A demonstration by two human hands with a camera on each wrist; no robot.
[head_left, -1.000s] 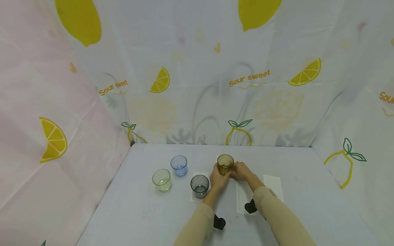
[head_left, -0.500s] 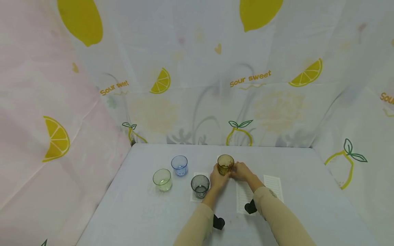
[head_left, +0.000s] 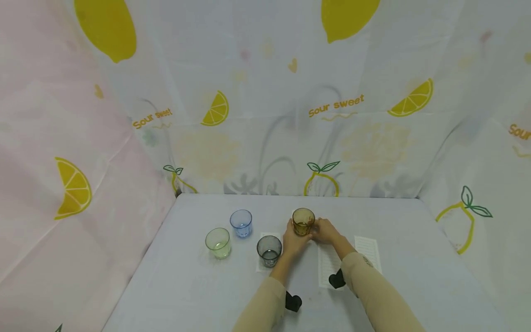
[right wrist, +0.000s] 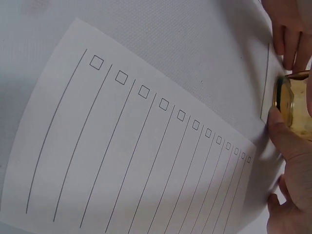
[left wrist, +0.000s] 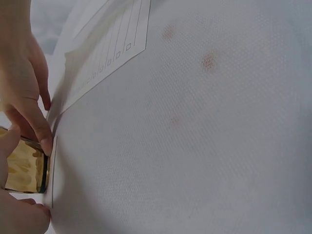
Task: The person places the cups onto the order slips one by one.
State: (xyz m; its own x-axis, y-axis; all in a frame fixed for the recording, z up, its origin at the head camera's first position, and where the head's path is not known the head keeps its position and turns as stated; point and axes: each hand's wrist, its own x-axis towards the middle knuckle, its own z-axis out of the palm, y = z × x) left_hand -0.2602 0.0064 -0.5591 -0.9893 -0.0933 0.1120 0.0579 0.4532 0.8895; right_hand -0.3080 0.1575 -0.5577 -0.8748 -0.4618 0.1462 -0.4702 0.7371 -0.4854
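In the head view, an amber glass tumbler (head_left: 303, 222) stands toward the far side of the white table. My left hand (head_left: 294, 241) grips it from the left, and my right hand (head_left: 327, 231) holds it low on the right, fingers at its base. A sheet of paper (right wrist: 266, 92) lies under the tumbler. Close by my left forearm, a grey glass tumbler (head_left: 269, 251) stands on another sheet. A blue glass tumbler (head_left: 241, 224) and a green glass tumbler (head_left: 218, 243) stand farther left, untouched.
Two ruled paper sheets with checkboxes, a nearer one (head_left: 329, 267) and another (head_left: 368, 251), lie by my right forearm. Black heart-shaped pieces (head_left: 293, 302) hang at both wrists. A lemon-print curtain (head_left: 265, 138) encloses the table's back and sides.
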